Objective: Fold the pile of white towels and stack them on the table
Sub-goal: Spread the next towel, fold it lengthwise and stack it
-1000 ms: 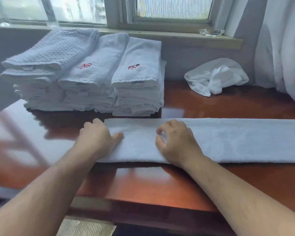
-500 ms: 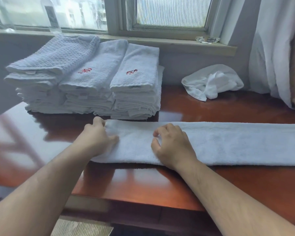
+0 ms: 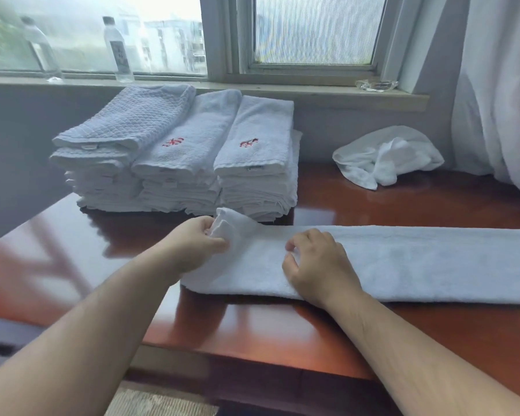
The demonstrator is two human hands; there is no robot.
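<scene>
A long white towel (image 3: 418, 262), folded into a narrow strip, lies across the red-brown table (image 3: 282, 340) and runs off the right edge of the view. My left hand (image 3: 192, 246) grips the strip's left end and has it lifted off the table. My right hand (image 3: 315, 262) rests on the strip a little to the right, fingers curled and pinching the cloth. Behind them stand three side-by-side stacks of folded white towels (image 3: 186, 163), two topped with red embroidery. A crumpled white towel (image 3: 385, 154) lies at the back right.
Two water bottles, one (image 3: 119, 49) beside the other (image 3: 41, 49), and a clear glass dish (image 3: 377, 84) stand on the windowsill. A white curtain (image 3: 499, 94) hangs at the right. The table's front edge runs below my forearms.
My left hand has closed on the towel's left end and raised it off the table. My right hand has stayed on the strip. The view has tilted upward.
</scene>
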